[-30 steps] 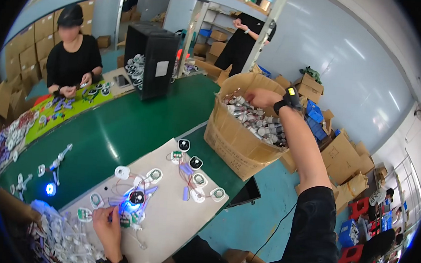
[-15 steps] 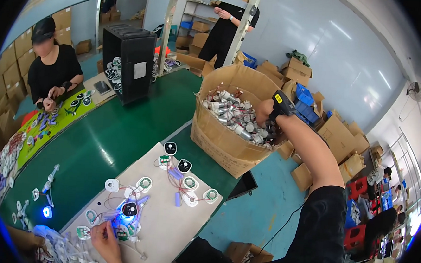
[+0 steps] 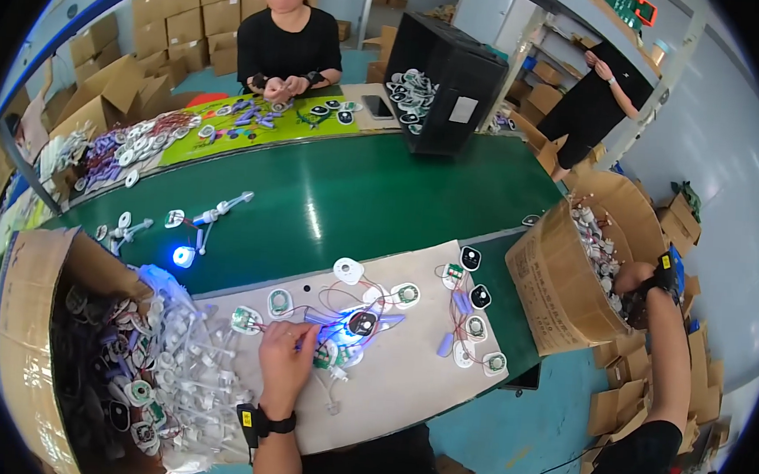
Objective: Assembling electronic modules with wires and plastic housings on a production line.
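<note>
My left hand is closed in a pinch over the beige work sheet, beside a glowing blue-lit cluster of small parts. What its fingers hold, if anything, is too small to make out; thin red wires and a white disc with a green circuit board lie close by. A round black-faced part sits in the blue light. On the right, my right hand reaches down into a big cardboard box of silver cylindrical parts with red wires. Its fingers are hidden among them.
An open carton of white discs, purple cells and clear plastic pieces stands at the left. Across the green table a co-worker handles small parts. A black crate lies tipped on its side. Another person stands far right.
The view has swung to the left, bringing the left carton into sight. My right hand stays inside the cardboard box, and my left hand remains by the blue-lit parts.
</note>
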{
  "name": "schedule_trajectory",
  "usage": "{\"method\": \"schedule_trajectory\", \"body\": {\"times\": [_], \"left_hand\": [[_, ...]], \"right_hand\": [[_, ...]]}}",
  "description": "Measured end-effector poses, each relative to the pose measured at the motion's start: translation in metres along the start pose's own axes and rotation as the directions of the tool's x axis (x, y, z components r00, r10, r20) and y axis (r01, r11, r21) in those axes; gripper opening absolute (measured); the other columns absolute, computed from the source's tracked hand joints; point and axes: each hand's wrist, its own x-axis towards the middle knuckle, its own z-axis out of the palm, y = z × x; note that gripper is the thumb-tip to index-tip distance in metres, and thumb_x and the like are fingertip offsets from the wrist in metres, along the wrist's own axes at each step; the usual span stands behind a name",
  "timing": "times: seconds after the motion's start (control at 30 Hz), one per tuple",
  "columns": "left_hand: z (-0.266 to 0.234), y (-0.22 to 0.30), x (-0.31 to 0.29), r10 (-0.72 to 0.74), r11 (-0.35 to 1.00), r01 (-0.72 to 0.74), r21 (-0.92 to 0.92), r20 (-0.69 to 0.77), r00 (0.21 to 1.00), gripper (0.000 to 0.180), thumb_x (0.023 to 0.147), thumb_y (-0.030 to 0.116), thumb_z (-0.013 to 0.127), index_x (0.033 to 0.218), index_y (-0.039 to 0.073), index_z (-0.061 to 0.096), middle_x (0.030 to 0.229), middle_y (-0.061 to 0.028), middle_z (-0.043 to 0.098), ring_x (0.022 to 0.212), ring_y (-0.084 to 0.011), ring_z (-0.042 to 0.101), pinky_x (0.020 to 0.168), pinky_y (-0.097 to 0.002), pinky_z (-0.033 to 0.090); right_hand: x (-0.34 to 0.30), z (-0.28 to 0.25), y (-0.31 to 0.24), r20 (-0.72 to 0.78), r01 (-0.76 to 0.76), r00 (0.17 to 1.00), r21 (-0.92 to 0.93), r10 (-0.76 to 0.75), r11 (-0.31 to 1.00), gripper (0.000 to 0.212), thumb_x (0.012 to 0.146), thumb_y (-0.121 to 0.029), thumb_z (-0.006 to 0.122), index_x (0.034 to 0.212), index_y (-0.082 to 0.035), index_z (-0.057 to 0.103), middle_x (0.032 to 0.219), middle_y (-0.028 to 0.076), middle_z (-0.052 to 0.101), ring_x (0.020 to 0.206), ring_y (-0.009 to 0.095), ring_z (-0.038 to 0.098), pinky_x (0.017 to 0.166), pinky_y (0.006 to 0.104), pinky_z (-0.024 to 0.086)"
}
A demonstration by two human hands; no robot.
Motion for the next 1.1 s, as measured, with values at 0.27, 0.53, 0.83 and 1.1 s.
{"method": "schedule_trajectory", "body": {"times": [0.27,0.53,0.83,1.1], "left_hand": [[0.010,0.000,0.001,0.044,0.998,-0.044,-0.039,-0.004,0.999,0.007,0.082,0.010,0.077,0.084,0.003,0.074,0.074,-0.0097,0.065,0.071,-0.0276,0.059,0.065,-0.0374,0.047],[0.011,-0.004,0.001,0.050,0.998,-0.051,-0.036,-0.020,0.999,0.008,0.082,0.010,0.078,0.083,0.003,0.073,0.074,-0.0096,0.065,0.071,-0.0274,0.059,0.065,-0.0373,0.047],[0.005,-0.002,0.002,0.056,0.998,-0.057,-0.033,-0.030,0.998,0.008,0.081,0.010,0.078,0.083,0.004,0.073,0.074,-0.0092,0.066,0.071,-0.0281,0.060,0.065,-0.0373,0.047],[0.005,-0.002,0.001,0.047,0.999,-0.048,-0.024,-0.031,0.998,0.008,0.081,0.010,0.078,0.083,0.004,0.073,0.076,-0.0093,0.066,0.072,-0.0283,0.060,0.066,-0.0380,0.048]], "right_hand": [[0.021,0.014,0.024,0.141,0.116,0.983,0.008,-0.116,0.993,0.048,0.075,-0.035,0.064,0.112,-0.006,0.074,0.118,0.017,0.071,0.108,0.034,0.068,0.089,0.0453,0.054],[0.041,0.040,0.030,-0.056,0.090,0.994,-0.072,-0.095,0.993,0.054,0.076,-0.026,0.062,0.120,0.004,0.068,0.122,0.023,0.068,0.114,0.035,0.067,0.094,0.0455,0.053],[0.007,0.011,0.005,-0.012,0.100,0.995,0.055,-0.099,0.993,0.099,0.080,-0.029,0.069,0.158,-0.011,0.011,0.129,0.024,0.064,0.118,0.040,0.064,0.098,0.0494,0.051],[-0.001,0.009,0.009,0.057,0.089,0.995,-0.039,-0.087,0.995,0.104,0.075,-0.029,0.071,0.158,-0.009,0.013,0.138,0.023,0.059,0.124,0.036,0.061,0.097,0.0491,0.051]]}}
